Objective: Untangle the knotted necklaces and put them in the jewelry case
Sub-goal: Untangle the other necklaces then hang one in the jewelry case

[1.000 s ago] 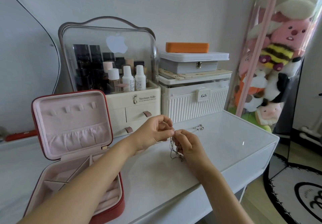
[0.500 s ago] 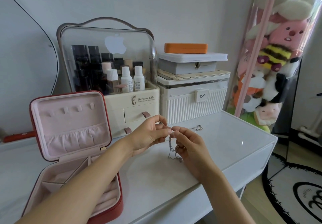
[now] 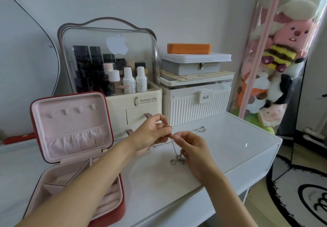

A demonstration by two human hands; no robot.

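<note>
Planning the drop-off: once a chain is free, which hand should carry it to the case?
Probably left. The left hand is on the same side as the open case; the right hand would cross over, though both pinch the chains.

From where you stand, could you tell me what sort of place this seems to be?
Most likely a dressing table in a bedroom. A clear-fronted cosmetics organiser full of bottles stands against the wall, an open jewelry case sits beside it, and soft toys are piled to the right.

Bare tabletop point(image 3: 230, 143) lies right of the hands; jewelry case point(image 3: 74, 138) blocks the left.
</note>
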